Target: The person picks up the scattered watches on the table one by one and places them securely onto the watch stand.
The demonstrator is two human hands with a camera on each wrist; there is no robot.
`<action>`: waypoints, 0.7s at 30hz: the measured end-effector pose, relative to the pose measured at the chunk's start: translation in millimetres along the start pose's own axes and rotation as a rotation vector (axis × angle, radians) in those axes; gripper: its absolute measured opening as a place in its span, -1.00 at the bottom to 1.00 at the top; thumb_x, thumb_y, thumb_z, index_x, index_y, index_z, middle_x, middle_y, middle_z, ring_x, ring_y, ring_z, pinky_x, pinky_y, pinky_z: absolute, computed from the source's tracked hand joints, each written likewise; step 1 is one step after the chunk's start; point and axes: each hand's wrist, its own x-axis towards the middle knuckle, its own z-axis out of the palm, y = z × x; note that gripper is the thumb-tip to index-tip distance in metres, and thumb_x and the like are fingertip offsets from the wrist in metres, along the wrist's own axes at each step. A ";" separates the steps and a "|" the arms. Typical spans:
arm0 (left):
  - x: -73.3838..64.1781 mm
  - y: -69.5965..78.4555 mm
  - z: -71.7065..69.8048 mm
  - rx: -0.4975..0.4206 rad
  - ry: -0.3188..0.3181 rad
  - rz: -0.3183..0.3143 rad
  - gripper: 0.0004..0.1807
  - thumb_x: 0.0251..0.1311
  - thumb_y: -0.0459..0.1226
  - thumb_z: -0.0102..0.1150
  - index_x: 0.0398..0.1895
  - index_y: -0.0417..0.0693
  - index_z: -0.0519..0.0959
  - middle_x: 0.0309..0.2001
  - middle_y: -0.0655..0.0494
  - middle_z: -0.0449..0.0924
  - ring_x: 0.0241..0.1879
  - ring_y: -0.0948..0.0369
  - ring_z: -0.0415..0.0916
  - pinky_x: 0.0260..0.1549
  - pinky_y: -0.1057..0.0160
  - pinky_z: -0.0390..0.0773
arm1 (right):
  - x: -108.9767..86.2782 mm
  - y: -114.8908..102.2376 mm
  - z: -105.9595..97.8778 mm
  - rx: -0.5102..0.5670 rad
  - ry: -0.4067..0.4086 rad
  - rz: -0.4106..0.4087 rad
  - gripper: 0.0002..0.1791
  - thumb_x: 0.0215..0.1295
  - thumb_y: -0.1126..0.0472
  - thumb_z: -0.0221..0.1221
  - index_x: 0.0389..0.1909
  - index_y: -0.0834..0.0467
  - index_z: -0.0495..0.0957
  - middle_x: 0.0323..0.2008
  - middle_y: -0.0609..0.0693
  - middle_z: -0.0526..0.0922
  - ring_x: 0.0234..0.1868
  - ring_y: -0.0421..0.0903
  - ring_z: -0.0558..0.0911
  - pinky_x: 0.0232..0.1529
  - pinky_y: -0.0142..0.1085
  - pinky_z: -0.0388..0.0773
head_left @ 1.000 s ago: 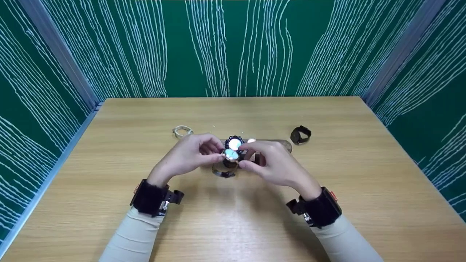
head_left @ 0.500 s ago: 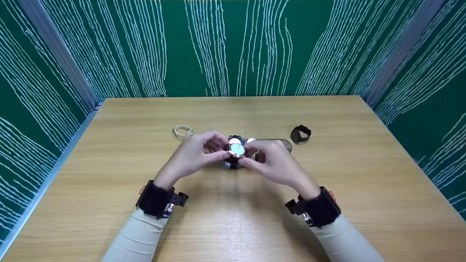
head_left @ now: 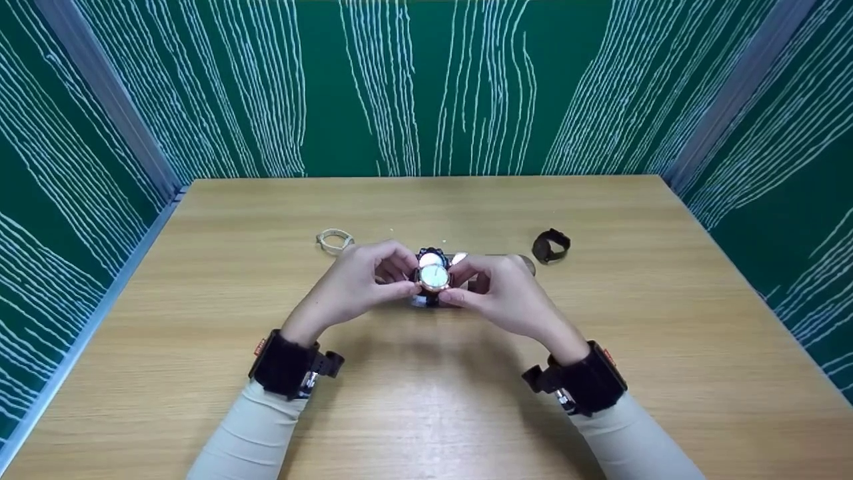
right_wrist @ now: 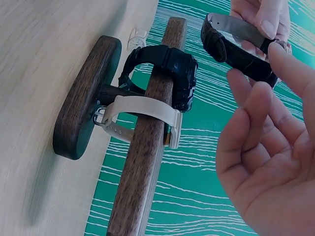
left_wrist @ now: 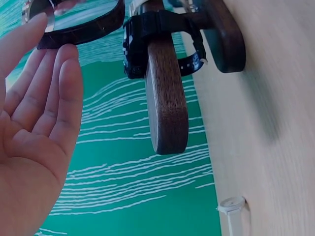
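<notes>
A round-faced watch (head_left: 434, 276) with a dark strap (right_wrist: 246, 61) is held up between both hands. My left hand (head_left: 360, 280) pinches the left side of its case with thumb and fingers. On the other side, the thumb and fingertips of my right hand (head_left: 503, 290) grip the case edge. The strap forms a loop behind the face. Just beyond it stands a dark wooden watch stand (right_wrist: 138, 182), its bar apart from the held strap. A black watch (right_wrist: 177, 73) and a white-strapped watch (right_wrist: 147, 105) hang round that bar, side by side.
On the wooden table (head_left: 426, 393) a pale watch (head_left: 335, 241) lies left of the stand. A black watch with a looped strap (head_left: 551, 247) lies to the right. The stand's base (right_wrist: 83, 108) rests on the table. Green walls (head_left: 440, 87) with white lines enclose it.
The held watch has moved slightly right and up, and its face has turned more upright. My left hand shifted right with it; my right hand has closed in on the case edge.
</notes>
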 end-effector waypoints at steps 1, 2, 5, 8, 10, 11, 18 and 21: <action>-0.2 -0.1 -0.1 -0.002 -0.003 -0.002 -0.73 0.25 -0.28 0.53 -0.04 -0.04 0.68 -0.16 0.18 0.74 -0.15 0.26 0.69 -0.05 0.27 0.72 | -0.1 -0.1 -0.4 0.006 -0.013 0.002 -0.80 0.27 -0.04 0.51 -0.19 -0.06 0.78 -0.31 -0.28 0.78 -0.49 -0.23 0.59 -0.42 -0.36 0.49; -0.4 -0.1 -0.2 -0.004 -0.004 -0.003 -0.73 0.25 -0.28 0.52 -0.04 -0.05 0.68 -0.15 0.18 0.74 -0.15 0.26 0.69 -0.05 0.27 0.71 | -0.3 0.0 -0.8 0.013 -0.026 0.001 -0.80 0.28 -0.03 0.50 -0.18 -0.06 0.78 -0.30 -0.27 0.78 -0.51 -0.23 0.57 -0.44 -0.37 0.47; -0.7 -0.2 -0.8 -0.009 -0.007 0.001 -0.74 0.26 -0.29 0.52 -0.04 -0.05 0.68 -0.15 0.17 0.74 -0.15 0.25 0.69 -0.04 0.26 0.72 | -0.3 0.3 -2.3 0.034 -0.063 -0.016 -0.79 0.32 -0.01 0.48 -0.13 -0.03 0.77 -0.28 -0.22 0.78 -0.54 -0.23 0.52 -0.51 -0.39 0.43; -0.9 -0.9 -1.2 -0.012 -0.014 0.005 -0.75 0.26 -0.29 0.52 -0.05 -0.06 0.68 -0.16 0.17 0.75 -0.15 0.25 0.69 -0.05 0.25 0.72 | -0.3 1.1 -2.9 0.040 -0.091 -0.037 -0.76 0.34 -0.01 0.47 -0.08 -0.02 0.76 -0.25 -0.18 0.78 -0.53 -0.23 0.50 -0.49 -0.39 0.43; -1.1 -1.5 -1.4 -0.012 -0.023 0.010 -0.75 0.27 -0.28 0.52 -0.05 -0.06 0.67 -0.17 0.17 0.75 -0.15 0.25 0.69 -0.05 0.25 0.72 | 0.0 2.5 -2.5 0.037 -0.106 -0.051 -0.76 0.35 -0.02 0.45 -0.08 -0.01 0.76 -0.24 -0.17 0.78 -0.48 -0.22 0.51 -0.43 -0.38 0.46; -1.1 -1.8 -1.4 -0.012 -0.027 0.013 -0.75 0.27 -0.28 0.52 -0.05 -0.06 0.67 -0.17 0.17 0.75 -0.15 0.26 0.70 -0.05 0.25 0.72 | 0.0 2.9 -2.1 0.034 -0.112 -0.057 -0.76 0.35 -0.02 0.45 -0.09 -0.01 0.76 -0.24 -0.17 0.78 -0.46 -0.22 0.51 -0.40 -0.37 0.46; -0.7 -2.2 -0.8 -0.007 -0.038 0.009 -0.74 0.28 -0.28 0.51 -0.02 -0.06 0.68 -0.14 0.17 0.75 -0.13 0.26 0.70 -0.03 0.26 0.71 | -0.1 3.6 -0.1 0.000 -0.086 -0.122 -0.83 0.33 0.02 0.47 -0.19 -0.01 0.76 -0.30 -0.21 0.77 -0.45 -0.23 0.50 -0.40 -0.36 0.44; -0.5 -2.4 -0.9 -0.002 -0.033 -0.005 -0.74 0.28 -0.28 0.51 -0.01 -0.03 0.68 -0.14 0.18 0.75 -0.13 0.26 0.70 -0.02 0.23 0.71 | 0.1 3.6 0.6 -0.015 -0.053 -0.147 -0.83 0.32 0.02 0.47 -0.19 -0.01 0.77 -0.30 -0.21 0.78 -0.44 -0.26 0.54 -0.38 -0.37 0.49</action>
